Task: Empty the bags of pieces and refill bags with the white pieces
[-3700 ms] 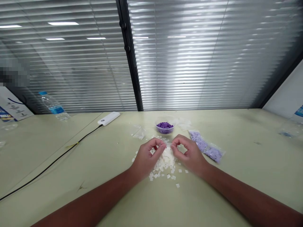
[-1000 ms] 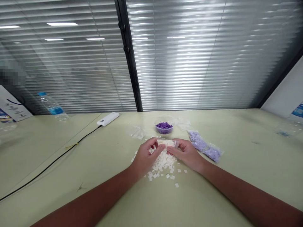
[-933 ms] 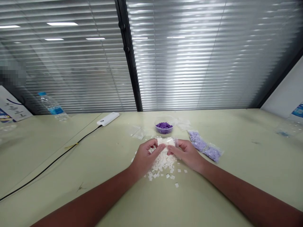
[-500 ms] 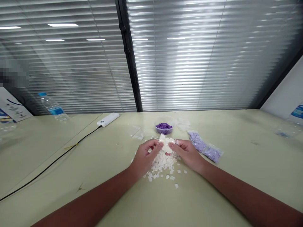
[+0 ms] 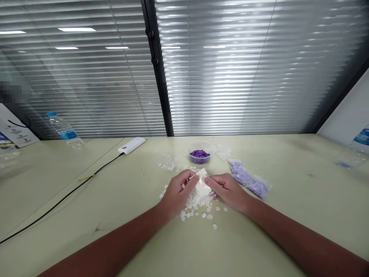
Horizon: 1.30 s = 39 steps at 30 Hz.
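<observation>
Slatted blinds (image 5: 230, 77) take up the whole background beyond your hands, split by a dark, slanting post (image 5: 161, 77). Below them, the pale worktop (image 5: 138, 181) runs out to both sides of your forearms. A black cable (image 5: 69, 194) crosses it left of your left arm, carrying a small yellow tie (image 5: 87, 178). Far left and beyond your hands: a white printed box (image 5: 15, 130), partly cut off by the frame edge, then a clear bottle (image 5: 67, 130) with a blue cap. Far right of your right hand: a second clear bottle (image 5: 354, 154), blurred and cut off.

Your left hand (image 5: 177, 190) and right hand (image 5: 229, 190) are near each other, each with thumb and fingers closed on the same white-filled sachet. Ahead and left of them, a white device (image 5: 132, 145) meets the cable's end. Just beside your right hand, two lilac-filled packets (image 5: 240, 172) lie end to end. Directly beyond your hands is a clear tub (image 5: 200, 160) of purple pieces (image 5: 200, 153), with clear film (image 5: 168, 161) to its left and more to its right.

The white-filled sachet (image 5: 202, 186) sits tilted between your thumbs, above loose white squares (image 5: 190, 211); you cannot tell whether it is sealed. One stray square (image 5: 215, 226) lies nearest you.
</observation>
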Available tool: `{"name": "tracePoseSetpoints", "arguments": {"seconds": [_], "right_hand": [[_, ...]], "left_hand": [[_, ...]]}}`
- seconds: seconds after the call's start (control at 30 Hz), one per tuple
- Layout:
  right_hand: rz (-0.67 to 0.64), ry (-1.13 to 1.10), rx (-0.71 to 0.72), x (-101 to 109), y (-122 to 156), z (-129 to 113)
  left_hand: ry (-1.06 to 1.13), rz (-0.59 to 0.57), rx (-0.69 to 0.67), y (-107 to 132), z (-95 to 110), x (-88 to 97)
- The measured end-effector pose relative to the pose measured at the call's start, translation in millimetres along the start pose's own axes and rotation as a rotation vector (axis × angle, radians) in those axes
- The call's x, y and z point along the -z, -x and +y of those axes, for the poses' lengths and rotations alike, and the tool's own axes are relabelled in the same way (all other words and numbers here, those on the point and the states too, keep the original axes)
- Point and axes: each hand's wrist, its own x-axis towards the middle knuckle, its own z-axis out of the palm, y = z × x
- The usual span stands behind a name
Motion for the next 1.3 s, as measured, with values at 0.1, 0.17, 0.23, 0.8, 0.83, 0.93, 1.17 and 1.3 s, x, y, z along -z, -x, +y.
{"name": "tracePoseSetpoints", "arguments": {"seconds": [0.1,0.17,0.23,0.8,0.83,0.93,1.17,1.3], "right_hand": [[-0.030,0.021,0.015,-1,1,0],[0.001,0.045,0.034,-2,1,-1],[0.057,0.044,0.026,-1,0,-2],[0.191,-0.011,0.059,1,-1,-3],[0.173,0.020,0.070,1,-1,-2],[0.154,0.180,0.127,1,-1,-2],[0.177,0.341,0.236,-1,-2,-2],[0.190,0.318,0.218,1,-2,0]], "left_hand": [[0.029,-0.017,0.015,0,-1,0.1],[0.087,-0.008,0.022,0,-1,0.2],[0.143,0.016,0.019,1,-1,0.7],[0.051,0.057,0.060,-3,-6,0.5],[0.059,0.044,0.070,-3,-6,0.5],[0.076,0.024,0.084,-4,-5,0.4],[0.170,0.010,0.108,-4,-8,-1.0],[0.081,0.074,0.134,-5,-12,-0.2]]}}
